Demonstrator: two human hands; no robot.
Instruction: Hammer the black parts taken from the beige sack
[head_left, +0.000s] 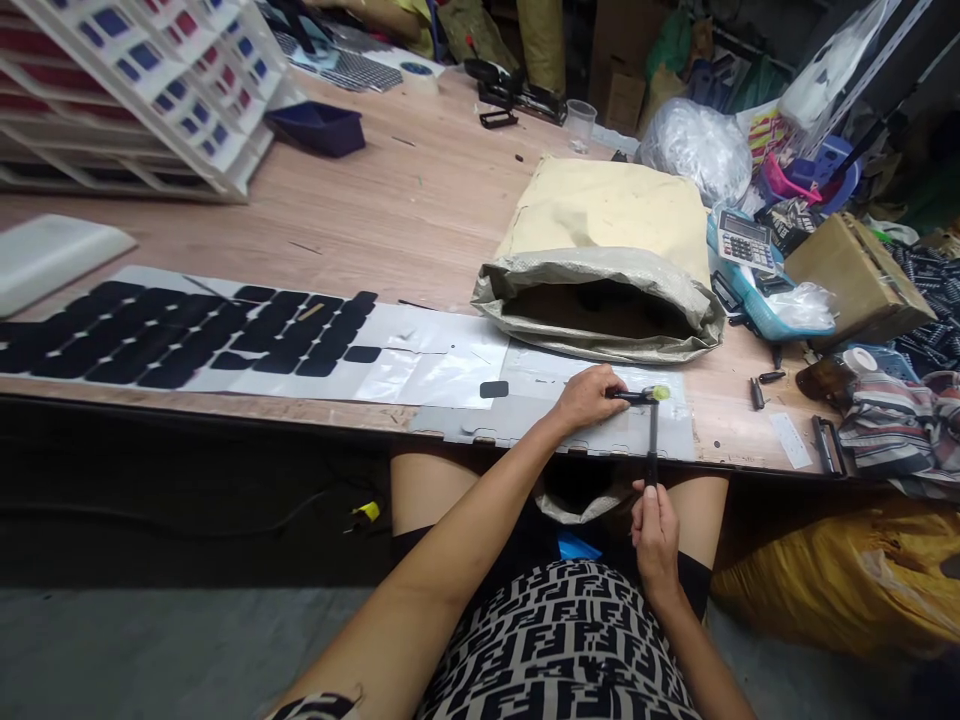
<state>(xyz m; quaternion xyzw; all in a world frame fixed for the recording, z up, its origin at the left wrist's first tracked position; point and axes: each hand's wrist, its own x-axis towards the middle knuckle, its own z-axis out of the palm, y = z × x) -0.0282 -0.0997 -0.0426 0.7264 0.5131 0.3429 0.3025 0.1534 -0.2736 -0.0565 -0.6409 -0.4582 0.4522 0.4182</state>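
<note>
One camera, worn on the person's head, is looking forward and steeply down across the worktop. It is sitting close above the patterned shirt, which is filling the bottom centre, with the forearms pointing away from the lens. The left hand and right hand are appearing right of centre, farther off than the shirt. The worktop's front edge is crossing the frame, sloping slightly down rightward. The view is sweeping wide, from the white rack at upper left to the yellow sack at lower right.
</note>
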